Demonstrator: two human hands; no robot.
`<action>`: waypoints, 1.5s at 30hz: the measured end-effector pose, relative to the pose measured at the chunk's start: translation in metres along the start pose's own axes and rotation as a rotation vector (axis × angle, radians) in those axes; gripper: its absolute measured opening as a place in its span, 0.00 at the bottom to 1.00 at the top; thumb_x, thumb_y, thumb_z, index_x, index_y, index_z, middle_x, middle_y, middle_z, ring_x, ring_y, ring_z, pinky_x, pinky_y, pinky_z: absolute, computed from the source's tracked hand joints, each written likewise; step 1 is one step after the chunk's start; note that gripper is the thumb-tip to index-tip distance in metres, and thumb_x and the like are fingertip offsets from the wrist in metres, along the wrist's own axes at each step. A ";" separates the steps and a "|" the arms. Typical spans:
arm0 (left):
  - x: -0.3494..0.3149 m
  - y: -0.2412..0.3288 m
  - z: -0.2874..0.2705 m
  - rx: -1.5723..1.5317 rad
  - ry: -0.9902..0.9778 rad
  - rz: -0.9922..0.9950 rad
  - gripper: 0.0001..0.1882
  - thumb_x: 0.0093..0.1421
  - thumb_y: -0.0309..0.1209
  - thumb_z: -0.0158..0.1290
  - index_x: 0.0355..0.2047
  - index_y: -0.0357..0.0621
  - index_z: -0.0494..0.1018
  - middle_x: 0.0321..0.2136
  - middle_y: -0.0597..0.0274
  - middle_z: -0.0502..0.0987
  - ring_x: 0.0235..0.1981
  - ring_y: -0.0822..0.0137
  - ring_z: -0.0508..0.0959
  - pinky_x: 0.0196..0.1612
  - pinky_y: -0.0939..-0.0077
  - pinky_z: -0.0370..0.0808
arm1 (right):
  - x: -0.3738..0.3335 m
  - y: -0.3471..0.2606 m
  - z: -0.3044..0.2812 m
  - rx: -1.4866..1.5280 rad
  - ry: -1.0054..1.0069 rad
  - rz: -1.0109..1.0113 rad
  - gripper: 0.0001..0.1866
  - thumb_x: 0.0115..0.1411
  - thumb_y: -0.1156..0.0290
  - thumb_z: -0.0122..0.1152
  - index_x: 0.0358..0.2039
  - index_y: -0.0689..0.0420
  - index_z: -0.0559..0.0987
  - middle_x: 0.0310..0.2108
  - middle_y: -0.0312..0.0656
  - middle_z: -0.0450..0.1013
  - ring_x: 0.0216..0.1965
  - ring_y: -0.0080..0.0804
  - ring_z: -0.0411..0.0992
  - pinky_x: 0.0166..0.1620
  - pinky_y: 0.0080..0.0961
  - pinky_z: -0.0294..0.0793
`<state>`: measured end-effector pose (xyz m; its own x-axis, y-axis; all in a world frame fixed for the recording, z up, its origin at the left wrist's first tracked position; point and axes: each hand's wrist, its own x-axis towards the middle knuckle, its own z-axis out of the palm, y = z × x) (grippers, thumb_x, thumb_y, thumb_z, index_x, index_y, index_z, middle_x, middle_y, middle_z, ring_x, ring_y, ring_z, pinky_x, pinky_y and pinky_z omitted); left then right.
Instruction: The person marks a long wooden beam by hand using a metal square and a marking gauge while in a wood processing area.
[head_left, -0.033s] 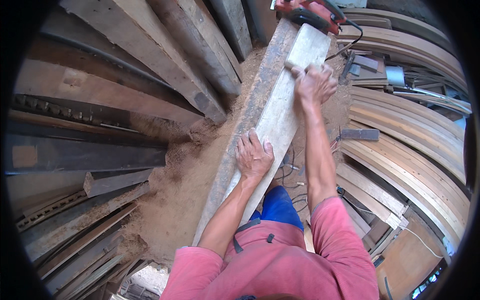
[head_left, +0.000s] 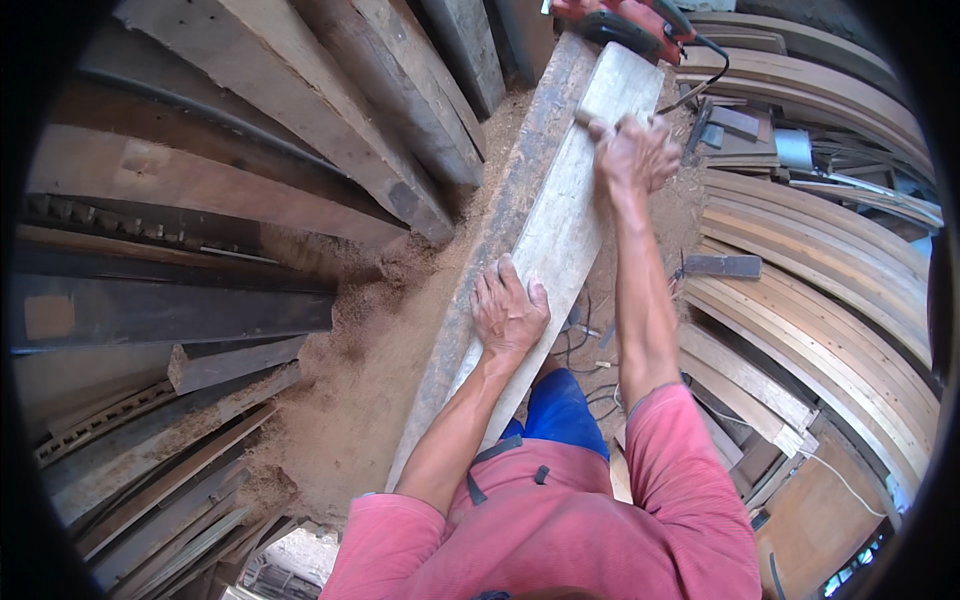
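A long pale wooden board (head_left: pixel 560 230) lies lengthwise on a worn, dusty plank bench (head_left: pixel 480 260), running from near my body to the far end. My left hand (head_left: pixel 508 310) rests flat on the board's near half, fingers stretched out and thumb apart. Toward the far end, my right hand (head_left: pixel 640 155) is closed over the board's upper face. A small brown piece (head_left: pixel 588 118) pokes out past its fingers on the left; most of it is hidden, so its kind is unclear. Just beyond the board's far end sits a red and black power tool (head_left: pixel 625 30) with a cord.
Thick timber beams (head_left: pixel 330 110) crowd the left side. Sawdust (head_left: pixel 350 390) is heaped between them and the bench. Stacked planks (head_left: pixel 800 290) fill the right, with a grey block (head_left: pixel 722 266) on them. Loose cables (head_left: pixel 590 380) trail on the floor beside my leg.
My right hand has shifted slightly to the right across the board, with the brown piece in it. The left hand stays in the same place.
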<state>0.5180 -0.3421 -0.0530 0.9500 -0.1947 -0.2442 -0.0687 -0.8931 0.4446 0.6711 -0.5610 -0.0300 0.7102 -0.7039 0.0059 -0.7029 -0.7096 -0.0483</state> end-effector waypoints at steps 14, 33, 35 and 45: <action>-0.012 0.029 -0.025 0.109 -0.185 0.115 0.60 0.46 0.56 0.64 0.71 0.43 0.45 0.64 0.27 0.50 0.59 0.31 0.59 0.62 0.36 0.55 | 0.035 -0.006 -0.016 0.083 -0.007 0.072 0.34 0.54 0.37 0.63 0.53 0.49 0.79 0.66 0.61 0.54 0.59 0.65 0.63 0.57 0.49 0.69; -0.031 0.018 -0.005 0.035 -0.027 0.237 0.62 0.39 0.54 0.67 0.70 0.46 0.50 0.55 0.25 0.57 0.50 0.29 0.64 0.52 0.37 0.63 | 0.090 0.015 -0.004 0.003 -0.055 0.066 0.34 0.54 0.35 0.62 0.51 0.47 0.81 0.66 0.55 0.57 0.56 0.63 0.65 0.58 0.52 0.65; -0.032 0.018 -0.007 0.063 -0.043 0.207 0.62 0.39 0.54 0.66 0.70 0.45 0.50 0.55 0.25 0.57 0.50 0.29 0.63 0.52 0.37 0.63 | 0.079 0.013 -0.001 0.025 -0.046 0.031 0.32 0.54 0.38 0.63 0.52 0.47 0.81 0.65 0.54 0.57 0.56 0.64 0.65 0.59 0.53 0.64; -0.029 0.021 -0.007 0.049 -0.043 0.238 0.63 0.38 0.53 0.67 0.70 0.45 0.48 0.56 0.24 0.56 0.48 0.32 0.65 0.52 0.36 0.64 | 0.123 0.018 0.005 0.014 0.018 0.043 0.31 0.56 0.38 0.61 0.52 0.46 0.80 0.65 0.56 0.55 0.56 0.64 0.64 0.56 0.53 0.65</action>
<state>0.4915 -0.3524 -0.0304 0.8914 -0.4181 -0.1749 -0.3046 -0.8385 0.4517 0.7456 -0.6603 -0.0351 0.6782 -0.7345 0.0217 -0.7323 -0.6780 -0.0627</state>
